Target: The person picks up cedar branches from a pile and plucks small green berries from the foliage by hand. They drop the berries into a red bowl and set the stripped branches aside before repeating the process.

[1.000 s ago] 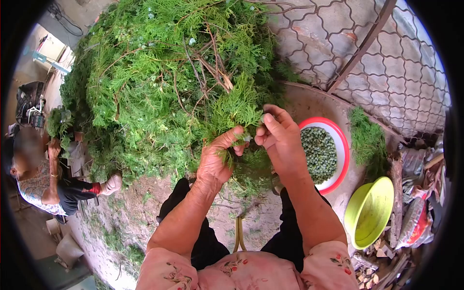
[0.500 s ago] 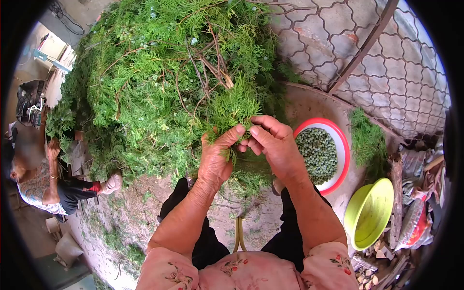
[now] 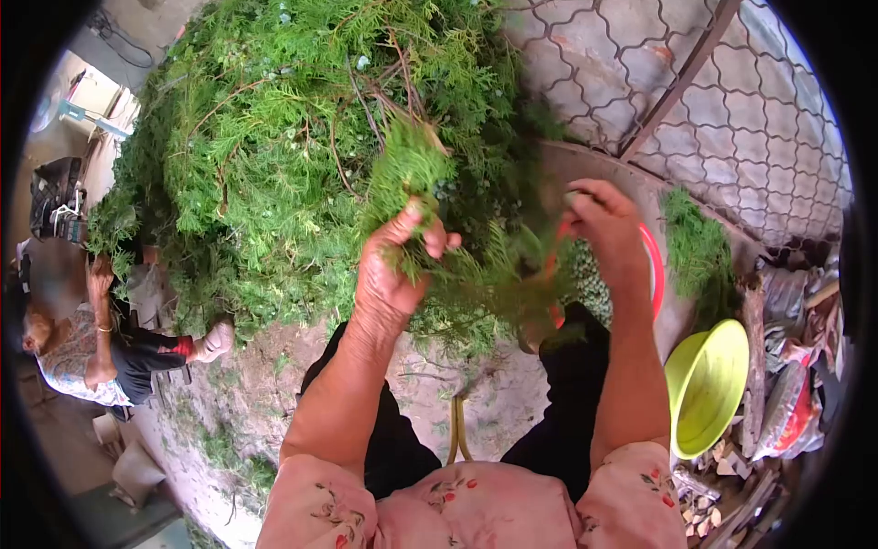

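Note:
A leafy green conifer sprig is pinched in my left hand, its tip blurred by motion. My right hand hangs over a white basin with a red rim, fingers curled together. Whatever those fingers hold, if anything, is hidden. Small round green seed cones fill the basin, partly covered by my right hand and forearm. Blurred drooping foliage lies between my hands. In front of me rises a large heap of cut conifer branches, with pale cones among the leaves.
A yellow-green tub stands at the right, beside a log and chopped wood. A wire mesh panel leans at the back right, near a loose green sprig. Another person sits at the left of the heap.
My hands have come apart. The right one has moved right, over the basin; the left one has shifted slightly left, still gripping the sprig.

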`<state>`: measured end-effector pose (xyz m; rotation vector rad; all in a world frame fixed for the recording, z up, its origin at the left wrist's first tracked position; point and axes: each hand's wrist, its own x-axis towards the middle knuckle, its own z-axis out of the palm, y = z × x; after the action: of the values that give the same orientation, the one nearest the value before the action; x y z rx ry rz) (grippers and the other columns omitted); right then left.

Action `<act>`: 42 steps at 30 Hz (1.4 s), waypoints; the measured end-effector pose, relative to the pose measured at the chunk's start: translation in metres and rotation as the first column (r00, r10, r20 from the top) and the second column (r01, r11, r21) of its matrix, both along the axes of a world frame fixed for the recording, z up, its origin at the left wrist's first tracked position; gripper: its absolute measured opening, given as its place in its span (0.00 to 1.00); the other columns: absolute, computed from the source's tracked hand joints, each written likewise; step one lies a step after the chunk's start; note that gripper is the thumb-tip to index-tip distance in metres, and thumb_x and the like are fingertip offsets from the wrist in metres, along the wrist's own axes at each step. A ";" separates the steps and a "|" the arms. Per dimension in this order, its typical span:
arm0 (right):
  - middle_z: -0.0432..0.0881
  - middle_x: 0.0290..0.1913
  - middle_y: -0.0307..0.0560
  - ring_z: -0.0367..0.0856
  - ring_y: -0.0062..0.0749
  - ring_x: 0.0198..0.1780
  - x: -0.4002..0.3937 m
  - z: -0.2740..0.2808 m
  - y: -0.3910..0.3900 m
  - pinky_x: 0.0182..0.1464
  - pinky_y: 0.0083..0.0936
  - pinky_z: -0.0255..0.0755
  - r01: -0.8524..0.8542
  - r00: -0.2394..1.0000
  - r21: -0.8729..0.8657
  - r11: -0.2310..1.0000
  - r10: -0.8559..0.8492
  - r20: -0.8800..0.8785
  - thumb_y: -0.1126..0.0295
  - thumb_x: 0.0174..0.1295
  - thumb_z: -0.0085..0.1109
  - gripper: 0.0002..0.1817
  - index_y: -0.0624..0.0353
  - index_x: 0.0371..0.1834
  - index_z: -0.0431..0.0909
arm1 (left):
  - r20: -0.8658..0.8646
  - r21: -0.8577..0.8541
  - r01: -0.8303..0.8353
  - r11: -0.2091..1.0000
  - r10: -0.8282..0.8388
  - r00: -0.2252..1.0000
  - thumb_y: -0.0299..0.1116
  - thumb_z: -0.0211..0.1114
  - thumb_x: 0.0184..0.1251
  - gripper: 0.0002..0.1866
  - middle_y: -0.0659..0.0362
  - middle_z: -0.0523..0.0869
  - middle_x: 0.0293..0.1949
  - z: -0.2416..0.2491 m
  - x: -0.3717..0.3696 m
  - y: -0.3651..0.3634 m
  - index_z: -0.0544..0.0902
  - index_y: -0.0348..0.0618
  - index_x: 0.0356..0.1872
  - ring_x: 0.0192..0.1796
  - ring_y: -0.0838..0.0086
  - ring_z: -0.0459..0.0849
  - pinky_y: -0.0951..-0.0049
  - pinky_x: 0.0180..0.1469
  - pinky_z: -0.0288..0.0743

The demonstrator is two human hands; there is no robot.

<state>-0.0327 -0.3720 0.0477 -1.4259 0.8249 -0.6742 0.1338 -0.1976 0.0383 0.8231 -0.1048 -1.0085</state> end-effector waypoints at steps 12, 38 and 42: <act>0.81 0.27 0.56 0.81 0.42 0.32 -0.175 -0.136 -0.124 0.37 0.33 0.72 -0.292 0.416 -0.507 0.811 -0.370 -0.831 0.69 0.45 0.55 0.14 0.65 0.33 0.82 | 0.220 0.104 -0.107 0.989 0.082 0.972 0.42 0.64 0.60 0.19 0.61 0.75 0.23 0.007 -0.021 -0.007 0.76 0.37 0.43 0.23 0.75 0.72 0.67 0.32 0.76; 0.77 0.24 0.45 0.73 0.32 0.28 -0.069 0.005 0.055 0.33 0.26 0.67 -0.112 0.993 -0.237 0.965 0.118 0.009 0.70 0.53 0.59 0.07 0.63 0.30 0.80 | 0.945 0.240 -0.074 0.968 -0.250 -0.210 0.21 0.65 0.40 0.19 0.54 0.81 0.28 0.003 -0.114 -0.012 0.81 0.40 0.40 0.30 0.58 0.81 0.67 0.32 0.73; 0.78 0.25 0.39 0.72 0.20 0.26 -0.087 0.010 0.057 0.32 0.20 0.66 0.019 0.994 0.058 0.998 -0.025 0.108 0.70 0.55 0.58 0.08 0.64 0.31 0.81 | 0.976 0.120 -0.041 0.992 -0.125 -0.179 0.24 0.67 0.43 0.17 0.54 0.83 0.28 0.001 -0.127 -0.010 0.81 0.38 0.40 0.30 0.63 0.83 0.69 0.33 0.75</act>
<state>-0.1193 -0.3154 0.0572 -1.3189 0.7697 -0.7329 0.0068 -0.2072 0.0397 1.6087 -1.5637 -0.0862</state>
